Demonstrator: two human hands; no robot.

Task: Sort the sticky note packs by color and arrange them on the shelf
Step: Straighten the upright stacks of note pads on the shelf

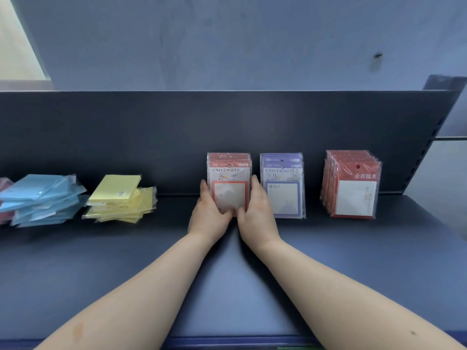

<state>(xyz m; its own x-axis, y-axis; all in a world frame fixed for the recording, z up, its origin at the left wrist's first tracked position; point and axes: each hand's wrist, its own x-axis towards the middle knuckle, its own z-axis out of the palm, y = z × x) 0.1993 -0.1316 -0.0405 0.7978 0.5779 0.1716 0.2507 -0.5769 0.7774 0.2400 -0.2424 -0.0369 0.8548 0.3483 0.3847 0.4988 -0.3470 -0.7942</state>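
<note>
An upright stack of orange "UNIVERSITY" sticky note packs [229,178] leans against the shelf's back panel at the middle. My left hand [209,213] holds its left side and my right hand [255,213] holds its right side, thumbs meeting at the front bottom. Just right of it stands a purple "UNIVERSITY" stack [282,188]. Farther right, a row of red packs [352,188] stands upright. At the left, a loose pile of yellow packs [118,200] and a pile of blue packs [43,200] lie flat.
The dark blue shelf [227,274] has a tall back panel [177,127] and a front lip. A bit of red pack shows at the far left edge [3,198]. A slotted upright [429,142] bounds the shelf on the right.
</note>
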